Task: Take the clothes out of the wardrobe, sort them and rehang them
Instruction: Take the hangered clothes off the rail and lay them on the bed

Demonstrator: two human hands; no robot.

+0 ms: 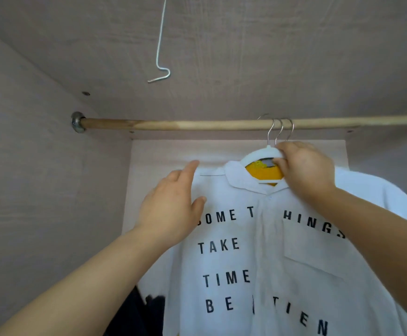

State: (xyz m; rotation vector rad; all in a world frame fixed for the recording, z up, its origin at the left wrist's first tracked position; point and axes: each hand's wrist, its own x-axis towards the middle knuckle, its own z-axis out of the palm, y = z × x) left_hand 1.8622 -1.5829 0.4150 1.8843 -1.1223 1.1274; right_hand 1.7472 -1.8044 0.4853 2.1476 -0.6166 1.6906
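Wardrobe (pixel 52 190) seen from within, looking up: pale wood-grain walls and ceiling. A wooden rod (pixel 173 124) is fixed across it, seated in a metal bracket (pixel 76 122) on the left wall.

Contents:
- Three metal hooks (pixel 280 129) are hung close together on the right part of the rod, well apart from the bracket.
- A white shirt (pixel 234 263) is carried at the front on a white hanger (pixel 258 155). It faces outward, printed in black capitals, "TAKE" and "TIME" among them. A chest pocket (pixel 314 246) is sewn below the right forearm.
- A yellow garment (pixel 265 172) is glimpsed through the open collar, hung just behind the shirt.
- Dark clothes (pixel 134 316) are seen low in the wardrobe, beside the shirt's left hem. What they are cannot be told.
- A bent wire hook (pixel 160 57) is dangled from above, in front of the ceiling panel.

Hands:
- Right hand (pixel 304 170): the fingers (pixel 285 147) are curled over the hanger's top just below the hooks, with the thumb tucked under. The hanger is gripped.
- Left hand (pixel 173 207): the fingers (pixel 190 167) are held straight and spread wide, and nothing is grasped. It is raised at the shirt's shoulder toward the bracket side. Whether the cloth is touched cannot be told.
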